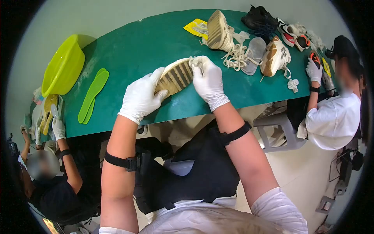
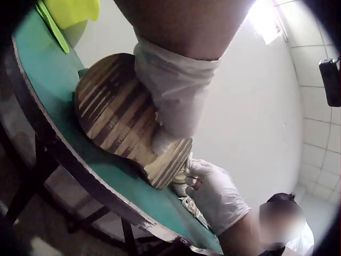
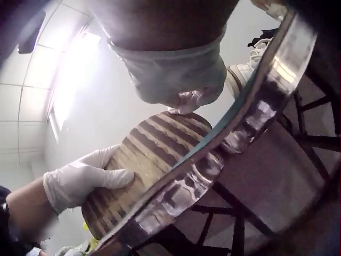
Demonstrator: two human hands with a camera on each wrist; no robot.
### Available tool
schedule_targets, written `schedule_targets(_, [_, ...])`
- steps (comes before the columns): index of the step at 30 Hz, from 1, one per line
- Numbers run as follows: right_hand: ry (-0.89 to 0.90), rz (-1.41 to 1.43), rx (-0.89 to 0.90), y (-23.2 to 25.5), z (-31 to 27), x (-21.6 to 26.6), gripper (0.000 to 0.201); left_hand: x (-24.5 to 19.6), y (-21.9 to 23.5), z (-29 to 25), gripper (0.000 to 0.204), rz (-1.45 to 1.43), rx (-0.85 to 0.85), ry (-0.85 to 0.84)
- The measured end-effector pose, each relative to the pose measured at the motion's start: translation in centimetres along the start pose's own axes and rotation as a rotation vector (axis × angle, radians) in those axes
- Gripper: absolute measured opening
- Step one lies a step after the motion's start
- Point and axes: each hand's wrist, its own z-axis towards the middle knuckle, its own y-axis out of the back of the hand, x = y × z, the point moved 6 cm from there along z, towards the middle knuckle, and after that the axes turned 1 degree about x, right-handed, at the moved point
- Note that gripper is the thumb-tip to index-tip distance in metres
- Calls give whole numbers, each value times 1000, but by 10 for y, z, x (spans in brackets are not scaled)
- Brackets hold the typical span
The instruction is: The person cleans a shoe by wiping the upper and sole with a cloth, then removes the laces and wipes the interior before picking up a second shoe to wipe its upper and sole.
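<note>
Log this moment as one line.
left hand: holds shoe sole-up | right hand: grips its toe end, at laces | surface: green table | nearby: green insoles

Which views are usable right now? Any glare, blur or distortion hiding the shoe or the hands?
Head view: heavy fisheye with a dark rim, but evenly lit; shoe, left hand and right hand are sharp. Left wrist view: the backlit forearm is dark and the sole soft. Right wrist view: ceiling light flares at upper left, and the table edge is blurred glare.
</note>
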Motion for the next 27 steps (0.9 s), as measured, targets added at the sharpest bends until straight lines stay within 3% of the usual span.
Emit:
schedule_targets(1, [87,-136,28,-3,0,7,9,-1,1,1,66,-1,5,5])
schedule_targets(7, [81,-318,230,0,-18,-15,10,4,-1,2,61,-6,-59,-72])
schedule_targets(9, [82,-385,375,0,-16,-12,9,0,0,0,60,10,-57,-83])
schedule_targets(10, [80,-387,372,2,-15,-9,9,0,2,1,61,-3,-30,-55])
schedule_targets(12, [-133,-26,239,12,-11,-13,9,1,1,3,63,-19,-4,-30])
schedule_targets(13, [-134,-30,242,9,-8,-13,9,1,1,3,62,-32,-22,-60])
schedule_targets(15, [-34,180,-25,13,0,-6,8,3,0,1,62,-50,-34,-75])
schedule_targets(17, [-26,197,19,10,-3,7,8,0,2,1,61,-43,-43,-99])
schedule_targets(19, [58,-261,94,1,-8,3,10,2,2,2,61,-57,-32,-93])
schedule_targets(20, [-15,-339,161,-3,-12,-6,12,3,1,2,61,-70,-25,-88])
schedule_targets(23, [-12,-501,266,-1,-21,-17,13,7,-3,4,61,-88,-52,-118])
schedule_targets(25, [14,-476,332,7,-19,-14,10,9,-3,5,61,-76,-40,-105])
schedule_targets(27, [-181,-126,254,23,-17,-1,8,9,-3,6,61,-61,-31,-98])
